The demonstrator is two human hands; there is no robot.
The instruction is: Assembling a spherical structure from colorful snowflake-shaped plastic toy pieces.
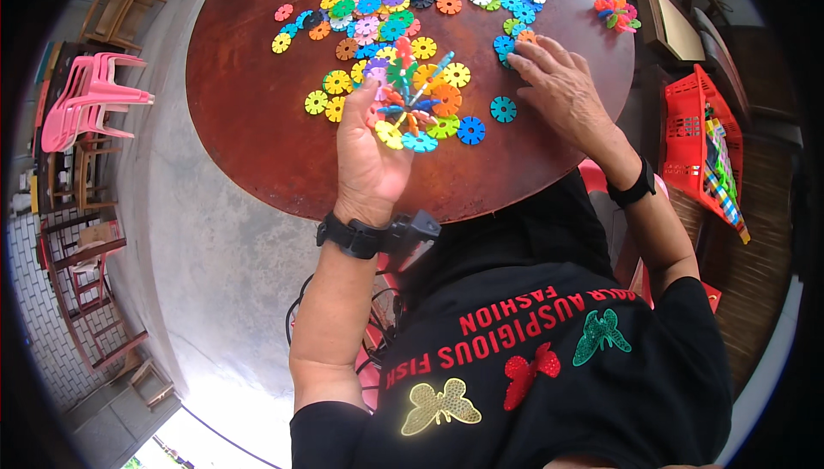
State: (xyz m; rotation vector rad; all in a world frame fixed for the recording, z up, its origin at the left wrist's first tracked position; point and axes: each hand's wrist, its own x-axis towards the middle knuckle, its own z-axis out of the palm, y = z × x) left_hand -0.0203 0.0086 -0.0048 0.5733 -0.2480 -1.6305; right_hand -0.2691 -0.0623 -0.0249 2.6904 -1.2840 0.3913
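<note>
Several notched plastic discs are slotted together into a multicoloured cluster (410, 100), which my left hand (371, 151) grips by its near left side. Its thumb shows against the cluster; the other fingers are mostly hidden behind it. Over the right part of the round table, my right hand (562, 87) has its fingers stretched out and slightly apart. Its fingertips are at an orange disc (526, 37) and a few blue discs (505, 43); whether they press on one cannot be told. A single teal disc (504, 109) lies on the tabletop between my hands, with a blue disc (470, 131) closer to the cluster.
Loose discs (369, 6) cover the far part of the brown round table (249, 117). A finished-looking disc ball (615, 11) sits at its right edge. Pink stools (90, 96) stand at left; a red basket (687, 130) with colourful pieces is at right.
</note>
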